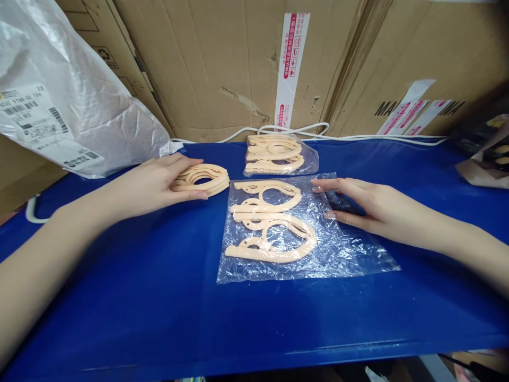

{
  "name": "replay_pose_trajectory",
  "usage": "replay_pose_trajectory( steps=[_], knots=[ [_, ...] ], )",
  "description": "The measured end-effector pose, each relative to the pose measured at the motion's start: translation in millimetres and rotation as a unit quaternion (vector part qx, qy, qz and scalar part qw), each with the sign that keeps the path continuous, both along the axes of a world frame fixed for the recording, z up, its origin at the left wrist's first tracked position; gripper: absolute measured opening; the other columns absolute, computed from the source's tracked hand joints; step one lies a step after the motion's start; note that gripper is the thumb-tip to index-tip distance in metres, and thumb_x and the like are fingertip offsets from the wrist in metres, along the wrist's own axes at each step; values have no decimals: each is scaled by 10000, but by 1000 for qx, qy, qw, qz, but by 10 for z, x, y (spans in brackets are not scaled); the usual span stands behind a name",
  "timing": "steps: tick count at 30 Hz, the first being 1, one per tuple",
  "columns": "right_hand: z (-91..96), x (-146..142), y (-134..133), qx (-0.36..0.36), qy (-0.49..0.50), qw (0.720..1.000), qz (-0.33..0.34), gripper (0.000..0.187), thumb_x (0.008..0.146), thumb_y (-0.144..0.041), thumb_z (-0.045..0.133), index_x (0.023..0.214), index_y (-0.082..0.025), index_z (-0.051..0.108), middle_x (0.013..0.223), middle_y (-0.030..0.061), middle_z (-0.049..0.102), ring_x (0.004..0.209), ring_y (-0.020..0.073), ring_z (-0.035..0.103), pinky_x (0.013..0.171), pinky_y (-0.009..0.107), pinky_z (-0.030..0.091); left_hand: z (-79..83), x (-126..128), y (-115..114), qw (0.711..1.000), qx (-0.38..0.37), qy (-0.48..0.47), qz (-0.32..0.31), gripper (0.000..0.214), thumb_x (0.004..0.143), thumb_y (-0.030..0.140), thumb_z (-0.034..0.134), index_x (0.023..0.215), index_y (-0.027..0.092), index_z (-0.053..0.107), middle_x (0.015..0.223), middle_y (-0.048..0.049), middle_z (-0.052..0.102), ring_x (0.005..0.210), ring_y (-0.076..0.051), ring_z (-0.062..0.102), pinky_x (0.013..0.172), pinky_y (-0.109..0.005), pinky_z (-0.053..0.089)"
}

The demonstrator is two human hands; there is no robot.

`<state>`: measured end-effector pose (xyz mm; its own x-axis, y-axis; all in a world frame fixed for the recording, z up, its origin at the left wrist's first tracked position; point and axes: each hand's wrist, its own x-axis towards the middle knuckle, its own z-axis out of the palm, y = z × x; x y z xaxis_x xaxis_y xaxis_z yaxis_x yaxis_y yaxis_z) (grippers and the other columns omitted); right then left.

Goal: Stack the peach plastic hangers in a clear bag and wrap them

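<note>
My left hand [165, 180] is wrapped round a stack of beige folding hangers [212, 185] at the left of the table. Right of it, a clear plastic bag [278, 270] lies flat with beige folding hangers [274, 254] inside, arranged in two folded shapes one above the other. My right hand [366, 204] is at the bag's upper right edge, its fingers apart and the fingertips touching the film. Behind this bag sits another clear bag [312, 159], filled with more beige hangers [274, 151].
The blue table [167, 313] runs up to large cardboard boxes [222, 63]. A white cable [353, 138] lies along its back edge. At the back left leans a big white plastic parcel [79, 95] with labels. A dark, partly wrapped item [489, 159] is at far right.
</note>
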<state>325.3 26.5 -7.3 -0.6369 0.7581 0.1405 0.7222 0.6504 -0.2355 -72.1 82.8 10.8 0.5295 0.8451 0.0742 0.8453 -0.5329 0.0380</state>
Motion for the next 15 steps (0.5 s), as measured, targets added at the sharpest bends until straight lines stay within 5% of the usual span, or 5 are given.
replay_pose_trajectory(
  steps=[10,15],
  knots=[
    [35,-10,-7,5,-6,1000,11,537,950,-419,478,1446,-253,359,1328,72,539,1238,262,498,1011,472,454,53,75,-98,999,37,-14,-8,698,869,665,443,1365,176,409,1194,-86,497,1088,-290,515,979,-445,404],
    [46,4,2,6,-9,1000,20,556,951,-364,465,1471,-258,302,1280,75,554,1182,260,529,957,462,479,81,114,-146,991,83,-101,-41,743,786,677,547,1334,187,444,1173,-64,483,1077,-273,512,951,-401,422]
  ],
)
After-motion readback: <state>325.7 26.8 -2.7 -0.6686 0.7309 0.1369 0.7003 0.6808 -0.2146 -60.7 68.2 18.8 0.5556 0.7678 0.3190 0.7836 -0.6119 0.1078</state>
